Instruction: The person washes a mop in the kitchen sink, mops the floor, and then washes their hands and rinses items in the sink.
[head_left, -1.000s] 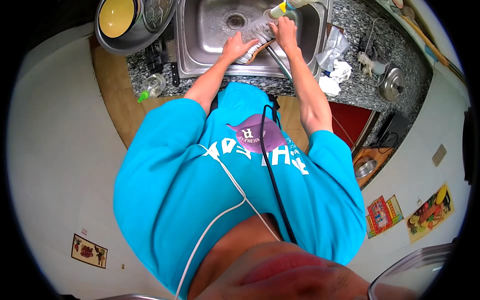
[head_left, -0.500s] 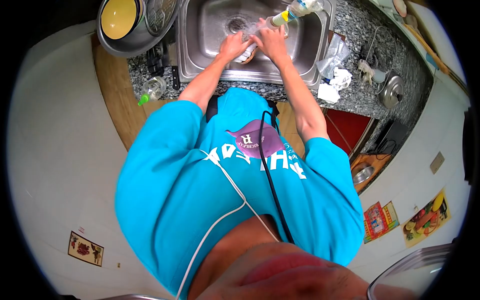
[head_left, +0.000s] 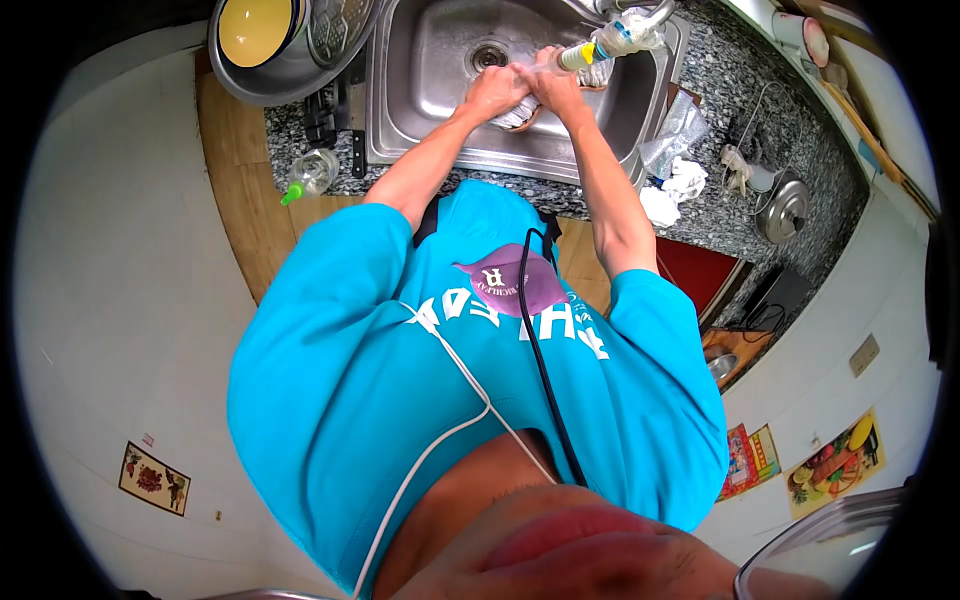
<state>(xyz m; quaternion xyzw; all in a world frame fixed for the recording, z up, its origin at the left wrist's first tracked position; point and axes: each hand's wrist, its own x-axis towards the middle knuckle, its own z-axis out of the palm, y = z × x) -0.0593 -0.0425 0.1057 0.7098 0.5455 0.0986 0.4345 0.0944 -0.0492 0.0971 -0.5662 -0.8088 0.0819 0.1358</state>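
My left hand (head_left: 497, 93) and my right hand (head_left: 555, 88) meet over the stainless steel sink (head_left: 425, 135), fingers curled and touching. Between and beneath them is a white, ridged thing with a tan edge (head_left: 519, 117), shoe-like in look, mostly covered by my hands. A similar white and tan thing (head_left: 597, 76) lies just right of my right hand, partly hidden by the tap. The tap's wrapped spout (head_left: 620, 36), with a yellow and white nozzle (head_left: 575, 57), points at my hands. Water seems to run onto them. The drain (head_left: 489, 58) lies beyond my left hand.
A metal basin (head_left: 240, 85) holding a yellow bowl (head_left: 258, 30) stands left of the sink. A clear bottle with a green nozzle (head_left: 313, 173) lies near the counter edge. Plastic wrap (head_left: 676, 135), crumpled white tissue (head_left: 684, 180) and a metal lid (head_left: 784, 208) sit to the right.
The view has shifted, so the sink sits slightly lower and further right. My hands have drawn closer together over the white thing, and the second one shows more beside my right hand.
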